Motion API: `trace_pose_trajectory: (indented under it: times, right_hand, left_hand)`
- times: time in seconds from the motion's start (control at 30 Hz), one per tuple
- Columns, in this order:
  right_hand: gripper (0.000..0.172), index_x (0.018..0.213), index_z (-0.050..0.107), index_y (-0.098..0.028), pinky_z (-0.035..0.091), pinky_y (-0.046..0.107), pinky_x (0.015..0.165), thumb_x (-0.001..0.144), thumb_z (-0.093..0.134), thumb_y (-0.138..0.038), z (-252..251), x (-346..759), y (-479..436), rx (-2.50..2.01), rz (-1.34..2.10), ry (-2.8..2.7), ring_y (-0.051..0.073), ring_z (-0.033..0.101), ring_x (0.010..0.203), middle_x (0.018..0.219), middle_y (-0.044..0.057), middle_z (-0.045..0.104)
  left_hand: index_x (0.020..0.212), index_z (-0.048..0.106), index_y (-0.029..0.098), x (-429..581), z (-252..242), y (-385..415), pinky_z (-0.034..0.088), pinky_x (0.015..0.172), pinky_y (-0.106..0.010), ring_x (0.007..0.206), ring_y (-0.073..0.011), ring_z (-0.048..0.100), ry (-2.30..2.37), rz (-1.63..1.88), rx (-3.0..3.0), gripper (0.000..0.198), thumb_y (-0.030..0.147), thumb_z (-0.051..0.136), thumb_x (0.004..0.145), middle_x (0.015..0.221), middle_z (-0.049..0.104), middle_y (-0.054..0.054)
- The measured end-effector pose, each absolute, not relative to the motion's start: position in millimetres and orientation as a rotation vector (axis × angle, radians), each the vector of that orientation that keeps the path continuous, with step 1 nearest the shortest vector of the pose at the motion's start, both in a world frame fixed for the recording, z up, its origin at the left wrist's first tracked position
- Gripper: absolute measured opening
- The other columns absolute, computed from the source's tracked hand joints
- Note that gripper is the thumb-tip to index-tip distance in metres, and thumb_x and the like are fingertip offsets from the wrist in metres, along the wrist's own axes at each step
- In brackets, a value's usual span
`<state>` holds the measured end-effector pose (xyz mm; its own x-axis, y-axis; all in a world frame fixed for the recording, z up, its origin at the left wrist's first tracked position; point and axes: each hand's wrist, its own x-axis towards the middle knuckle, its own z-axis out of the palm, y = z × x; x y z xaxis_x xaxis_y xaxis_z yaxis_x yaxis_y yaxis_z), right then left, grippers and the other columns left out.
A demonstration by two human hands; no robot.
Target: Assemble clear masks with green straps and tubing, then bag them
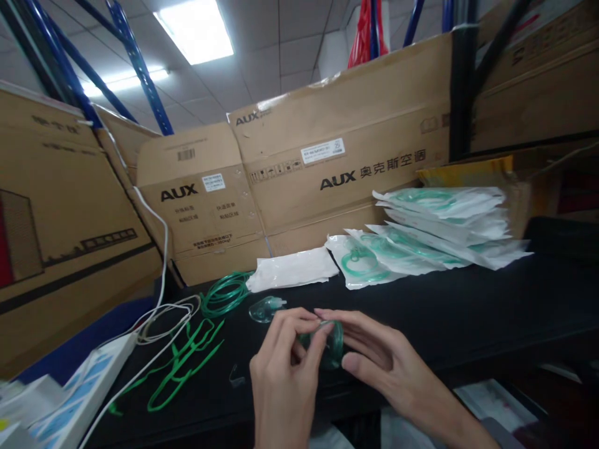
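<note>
Over the black tabletop, my left hand (285,365) pinches the edge of a clear green oxygen mask (334,348) between thumb and fingers. My right hand (381,352) curves around the mask's other side, its fingertips at the top edge and the thumb below. Fingers cover much of the mask. Just beyond my left hand lies a second clear mask (266,309) with a pale connector. Green elastic straps (180,362) are spread loosely to the left. A coil of green tubing (225,294) rests behind them. A small thin piece (236,378), hard to make out, sits left of my left hand.
White packets (294,269) lie at the back, beside pouches of green tubing (369,259) stacked toward the right. A white power strip (88,399) with trailing cables (163,249) occupies the left. Cardboard boxes (290,212) wall the back; a dark shelf post (462,93) stands right.
</note>
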<state>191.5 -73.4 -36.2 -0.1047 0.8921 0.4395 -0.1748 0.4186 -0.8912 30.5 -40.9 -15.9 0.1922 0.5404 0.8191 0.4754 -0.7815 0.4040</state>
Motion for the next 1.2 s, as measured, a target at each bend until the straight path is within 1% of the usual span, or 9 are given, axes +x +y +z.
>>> trace_pose_trajectory:
  times: [0.07,0.13,0.23,0.33,0.5,0.67,0.77,0.9,1.2]
  right_hand:
    - [0.039,0.131,0.068,-0.022,0.048,0.04,0.113,0.093,0.068,-0.035,-40,190,-69,-0.748,0.921,-1.327,0.024,0.064,0.127,0.137,0.011,0.067]
    - [0.035,0.125,0.072,-0.019,0.052,0.039,0.109,0.095,0.063,-0.035,-44,189,-63,-0.83,0.766,-1.266,0.025,0.069,0.12,0.13,0.012,0.072]
    - [0.033,0.119,0.075,-0.016,0.059,0.037,0.098,0.096,0.057,-0.032,-46,188,-58,-0.942,0.584,-1.253,0.026,0.075,0.107,0.12,0.013,0.076]
    - [0.03,0.111,0.078,-0.017,0.063,0.036,0.087,0.094,0.056,-0.03,-42,193,-58,-1.073,0.393,-1.29,0.027,0.078,0.094,0.108,0.012,0.08]
    - [0.02,0.091,0.08,-0.02,0.064,0.032,0.073,0.091,0.061,-0.026,-40,198,-59,-1.136,0.157,-1.337,0.026,0.079,0.079,0.094,0.009,0.082]
    - [0.021,0.101,0.077,-0.019,0.063,0.035,0.083,0.093,0.058,-0.013,-45,191,-59,-0.984,-0.145,-1.421,0.025,0.078,0.089,0.1,0.009,0.081]
    - [0.026,0.11,0.074,-0.019,0.062,0.037,0.088,0.091,0.061,-0.007,-46,186,-59,-0.903,-0.242,-1.487,0.025,0.076,0.097,0.106,0.009,0.08]
    - [0.029,0.115,0.07,-0.02,0.061,0.038,0.09,0.09,0.065,-0.007,-45,183,-59,-0.893,-0.239,-1.529,0.024,0.074,0.1,0.11,0.008,0.078]
    - [0.022,0.11,0.069,-0.02,0.058,0.034,0.088,0.094,0.058,-0.009,-47,183,-61,-0.973,-0.175,-1.496,0.022,0.073,0.097,0.106,0.007,0.078]
  left_hand:
    - [0.084,0.064,0.021,35,-2,-39,0.045,0.052,-0.021,0.049,-0.0067,0.053,1.077,1.617,2.514,0.011,0.023,0.069,0.093,0.094,0.069,0.0]
    - [0.084,0.063,0.022,40,10,-36,0.044,0.054,-0.023,0.051,-0.0097,0.056,1.191,1.46,2.634,0.012,0.025,0.07,0.092,0.089,0.069,0.002]
    - [0.082,0.062,0.024,48,23,-30,0.041,0.055,-0.027,0.057,-0.0151,0.063,1.296,1.205,2.8,0.014,0.027,0.072,0.091,0.082,0.067,0.003]
    - [0.082,0.061,0.024,53,30,-26,0.041,0.057,-0.028,0.065,-0.0181,0.068,1.273,1.064,2.916,0.014,0.027,0.071,0.092,0.083,0.068,0.002]
    - [0.086,0.06,0.023,49,27,-24,0.04,0.056,-0.026,0.059,-0.0151,0.064,1.2,1.064,2.928,0.013,0.029,0.066,0.095,0.085,0.069,0.002]
    - [0.094,0.063,0.023,35,10,-21,0.043,0.056,-0.023,0.056,-0.0105,0.059,1.152,1.197,2.801,0.004,0.024,0.067,0.094,0.093,0.069,0.002]
    - [0.105,0.064,0.024,29,0,-18,0.048,0.061,-0.021,0.059,-0.0089,0.06,1.006,1.259,2.709,0.014,0.016,0.064,0.093,0.102,0.069,0.001]
    - [0.103,0.065,0.022,25,-8,-14,0.05,0.064,-0.02,0.063,-0.0086,0.059,0.858,1.36,2.627,0.012,0.013,0.061,0.095,0.102,0.069,-0.001]
    - [0.106,0.065,0.021,25,-10,-12,0.049,0.064,-0.019,0.07,-0.0098,0.061,0.732,1.383,2.674,0.013,0.014,0.063,0.096,0.102,0.07,-0.002]
